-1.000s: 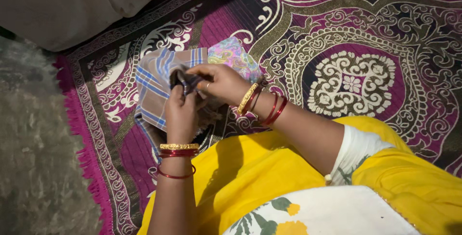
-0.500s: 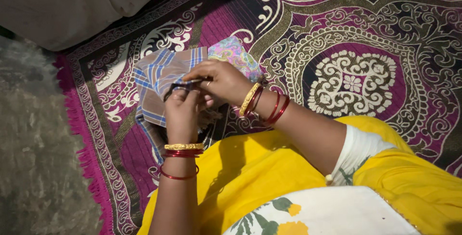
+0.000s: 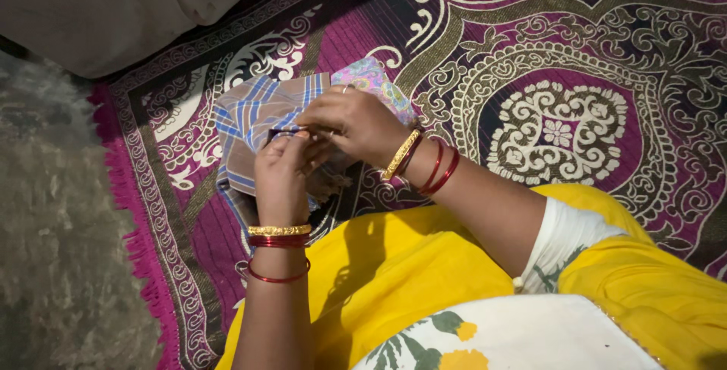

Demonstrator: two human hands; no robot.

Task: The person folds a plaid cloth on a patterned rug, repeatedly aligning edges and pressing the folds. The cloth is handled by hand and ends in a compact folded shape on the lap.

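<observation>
Nearest to you is your lap, covered in yellow cloth (image 3: 394, 264) with a white flowered panel (image 3: 515, 336) at the bottom edge, and both your forearms rise out of it toward the checked cloth (image 3: 254, 116), which serves as the marker for everything else here. Your left hand (image 3: 282, 177), with gold and red bangles (image 3: 279, 237) at the wrist, sits at the near edge of that checked cloth, its fingers curled shut on a small dark piece (image 3: 284, 134) pinched at the fingertips (too small and shadowed to tell what it is). Your right hand (image 3: 352, 124), also bangled at the wrist, comes in from the right of the checked cloth and meets the left, its thumb and fingertips closed on the same dark piece, so both hands grip it together just above the cloth's middle. The checked cloth itself, brown with blue stripes, lies folded and rumpled on the patterned purple rug (image 3: 545, 52). Just behind your right hand, touching the far right corner of the checked cloth, a bright pink and green printed cloth (image 3: 371, 74) peeks out. Left of the checked cloth, past the rug's pink fringe, is grey floor (image 3: 53, 211), and beyond its far edge lies a pale cushion (image 3: 113, 6).
</observation>
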